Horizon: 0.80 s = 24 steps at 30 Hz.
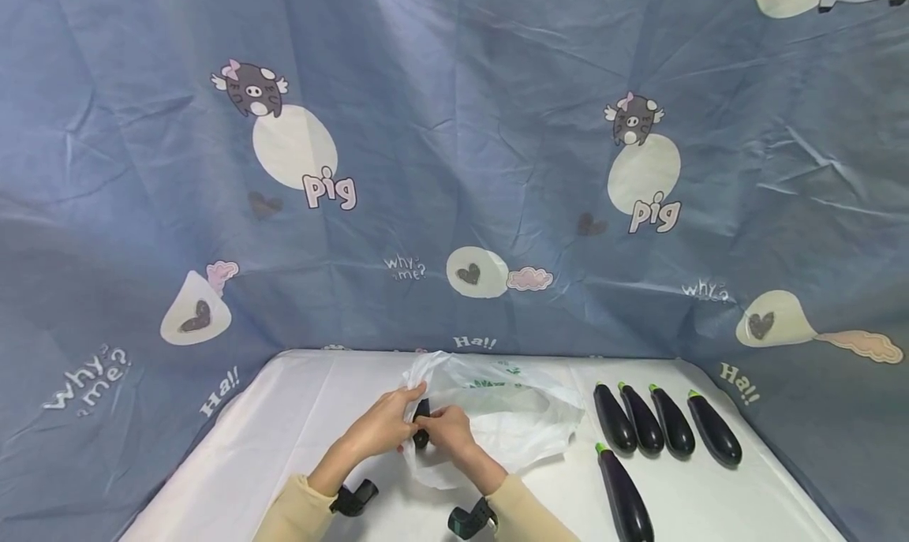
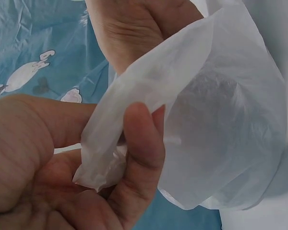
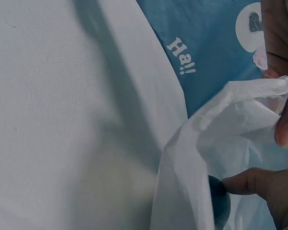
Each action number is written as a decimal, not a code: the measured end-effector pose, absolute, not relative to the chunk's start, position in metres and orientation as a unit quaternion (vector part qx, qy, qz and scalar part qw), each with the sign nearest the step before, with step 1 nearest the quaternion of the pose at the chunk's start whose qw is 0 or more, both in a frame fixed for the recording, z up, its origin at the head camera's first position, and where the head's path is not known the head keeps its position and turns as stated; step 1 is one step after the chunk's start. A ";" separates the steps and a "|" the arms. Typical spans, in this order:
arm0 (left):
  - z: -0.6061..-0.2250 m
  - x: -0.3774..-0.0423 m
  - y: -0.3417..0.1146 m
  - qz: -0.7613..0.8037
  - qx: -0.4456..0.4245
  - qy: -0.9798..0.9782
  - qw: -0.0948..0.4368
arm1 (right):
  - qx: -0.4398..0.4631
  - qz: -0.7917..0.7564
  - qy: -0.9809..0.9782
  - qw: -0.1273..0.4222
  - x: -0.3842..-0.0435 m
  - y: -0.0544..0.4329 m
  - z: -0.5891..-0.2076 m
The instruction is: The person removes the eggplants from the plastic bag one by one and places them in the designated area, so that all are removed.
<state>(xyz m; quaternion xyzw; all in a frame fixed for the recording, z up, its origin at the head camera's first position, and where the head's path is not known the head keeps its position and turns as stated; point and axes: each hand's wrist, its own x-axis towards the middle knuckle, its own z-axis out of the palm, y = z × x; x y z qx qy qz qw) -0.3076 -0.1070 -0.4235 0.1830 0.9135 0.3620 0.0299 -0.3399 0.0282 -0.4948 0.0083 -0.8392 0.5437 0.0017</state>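
Note:
A white plastic bag (image 1: 521,435) with green print lies on the table, its mouth toward the left. My left hand (image 1: 382,425) pinches the bag's rim, and the left wrist view shows the folded film (image 2: 103,139) between thumb and fingers. My right hand (image 1: 449,430) is at the bag's mouth and grips a dark eggplant (image 1: 421,438). In the right wrist view, the thumb (image 3: 252,184) presses on the eggplant's rounded end (image 3: 220,203) inside the opening. Most of that eggplant is hidden by the bag and the hands.
To the right, several dark eggplants (image 1: 667,424) with green stems lie in a row on the white tablecloth (image 1: 284,416). Another eggplant (image 1: 625,495) lies nearer the front edge. A blue printed curtain (image 1: 454,171) hangs behind and beside the table.

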 end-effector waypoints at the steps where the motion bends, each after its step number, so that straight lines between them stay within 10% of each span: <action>1: -0.424 -0.308 -0.107 0.359 0.182 0.915 0.029 | 0.010 0.541 -0.841 0.003 -0.340 0.029 -0.494; 24: -0.424 -0.310 -0.107 0.358 0.175 0.917 0.032 | 0.026 0.558 -0.829 -0.022 -0.331 0.045 -0.487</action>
